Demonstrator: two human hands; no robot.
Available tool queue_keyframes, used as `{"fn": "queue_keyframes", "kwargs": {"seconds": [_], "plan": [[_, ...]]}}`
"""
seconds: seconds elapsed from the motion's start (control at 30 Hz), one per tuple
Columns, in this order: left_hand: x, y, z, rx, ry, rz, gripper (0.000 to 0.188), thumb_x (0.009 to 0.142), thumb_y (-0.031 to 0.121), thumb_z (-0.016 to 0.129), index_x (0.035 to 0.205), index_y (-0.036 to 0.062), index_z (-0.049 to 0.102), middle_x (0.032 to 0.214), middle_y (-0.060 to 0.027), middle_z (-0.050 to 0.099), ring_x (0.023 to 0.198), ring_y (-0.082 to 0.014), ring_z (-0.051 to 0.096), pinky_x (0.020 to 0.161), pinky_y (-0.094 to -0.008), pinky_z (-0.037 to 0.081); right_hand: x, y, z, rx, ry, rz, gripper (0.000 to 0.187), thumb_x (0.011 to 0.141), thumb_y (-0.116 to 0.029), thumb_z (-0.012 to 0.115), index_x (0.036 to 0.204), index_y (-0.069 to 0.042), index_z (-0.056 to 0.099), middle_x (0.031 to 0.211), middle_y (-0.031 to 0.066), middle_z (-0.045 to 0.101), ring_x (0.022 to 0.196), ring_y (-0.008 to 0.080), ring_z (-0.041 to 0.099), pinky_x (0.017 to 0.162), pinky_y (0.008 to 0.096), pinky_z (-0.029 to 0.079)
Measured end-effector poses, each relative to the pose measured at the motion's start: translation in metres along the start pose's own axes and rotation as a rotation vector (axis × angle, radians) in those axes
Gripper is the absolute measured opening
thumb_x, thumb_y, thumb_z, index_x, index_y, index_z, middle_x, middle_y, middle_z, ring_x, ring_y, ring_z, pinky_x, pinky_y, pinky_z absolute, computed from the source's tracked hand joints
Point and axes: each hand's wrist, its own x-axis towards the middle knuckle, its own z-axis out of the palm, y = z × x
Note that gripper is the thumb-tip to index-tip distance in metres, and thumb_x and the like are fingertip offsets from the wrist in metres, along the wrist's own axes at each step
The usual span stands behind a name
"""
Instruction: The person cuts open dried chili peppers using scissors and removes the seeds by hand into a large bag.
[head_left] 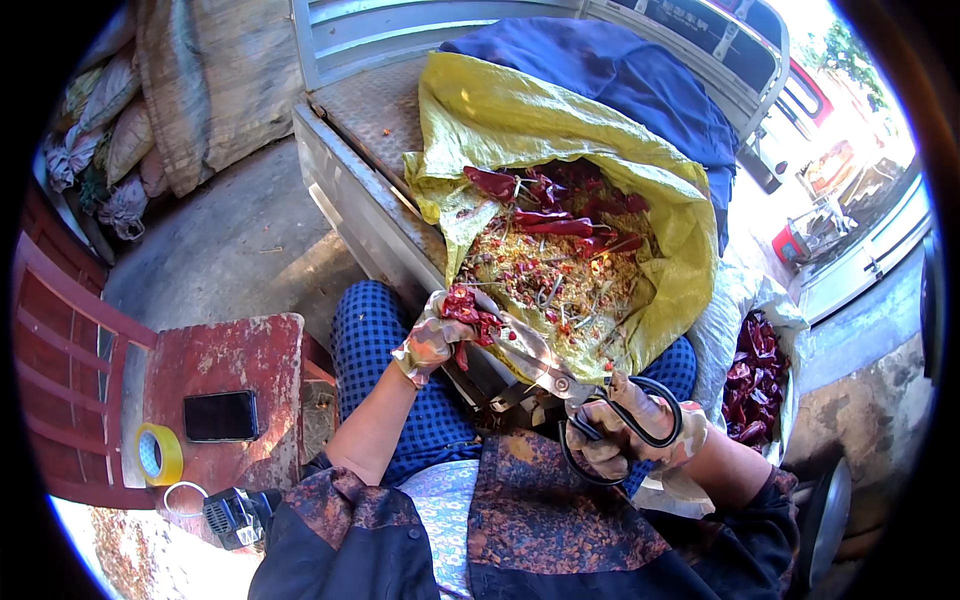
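My left hand [426, 342], in a patterned work glove, is closed around a small bunch of dried red chili peppers [474, 318]. My right hand [650, 432], gloved the same way, grips a pair of scissors [562, 384] by its black looped handles. The blades point up and left, with their tips close by the chilies; whether they touch them I cannot tell. Just beyond both hands a yellow woven sack [540, 105] lies with its mouth wide. Inside are pale seeds and chili scraps [560, 290], with several whole dark red chilies [560, 225] on top.
The sack rests on a metal truck bed [375, 215], a blue cloth [620, 60] behind it. To the right stands a whitish sack [790, 310] of red chilies [755, 385]. A worn red chair [225, 345] at left bears a phone [221, 416] and yellow tape roll [160, 455].
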Motion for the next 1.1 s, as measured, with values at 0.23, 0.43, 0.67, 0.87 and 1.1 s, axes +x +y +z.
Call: {"fn": "queue_keyframes", "kwargs": {"seconds": [0.23,0.43,0.67,0.87,1.1], "plan": [[0.0,-0.008,-0.003,-0.109,0.045,-0.031,0.05,0.062,0.027,0.071,0.099,-0.0042,0.06,0.088,-0.0096,0.064,0.08,-0.017,0.062,0.072,-0.0272,0.05,-0.002,-0.011,0.013,-0.049,0.03,0.039,0.086,0.075,-0.081,0.037,0.097,0.0,0.056,0.066,-0.0004,0.046,0.057,0.0096,0.043,0.051,0.0235,0.036],[0.001,-0.005,0.002,-0.09,0.023,0.041,0.058,0.061,0.038,0.076,0.098,-0.0038,0.06,0.091,-0.0102,0.064,0.082,-0.0186,0.063,0.078,-0.0293,0.05,0.001,-0.008,0.022,0.134,-0.025,0.047,0.087,0.074,-0.081,0.037,0.099,-0.001,0.056,0.067,0.0,0.046,0.059,0.0093,0.043,0.051,0.024,0.035],[0.006,-0.015,-0.008,0.001,-0.021,0.167,0.071,0.063,0.051,0.072,0.103,-0.0062,0.057,0.088,-0.0122,0.065,0.074,-0.0149,0.064,0.052,-0.0217,0.051,0.005,0.007,0.004,0.294,-0.004,-0.012,0.077,0.079,-0.075,0.038,0.102,-0.003,0.054,0.086,0.0029,0.052,0.064,0.0089,0.043,0.052,0.0248,0.036],[-0.003,-0.005,-0.006,-0.052,0.055,-0.045,0.069,0.066,0.044,0.071,0.111,-0.0054,0.054,0.091,-0.0127,0.065,0.072,-0.0139,0.065,0.042,-0.0181,0.05,0.013,0.009,-0.002,0.362,-0.132,0.037,0.076,0.082,-0.074,0.035,0.1,-0.002,0.053,0.078,0.003,0.052,0.059,0.009,0.04,0.052,0.0235,0.035],[0.0,-0.008,-0.004,-0.094,0.04,0.037,0.054,0.065,0.023,0.068,0.111,-0.0023,0.054,0.092,-0.0101,0.065,0.068,-0.0106,0.062,0.041,-0.0173,0.049,0.018,-0.005,0.019,-0.105,0.165,-0.247,0.065,0.09,-0.056,0.042,0.119,0.002,0.045,0.073,0.0037,0.051,0.056,0.0109,0.041,0.047,0.0224,0.029]]}}
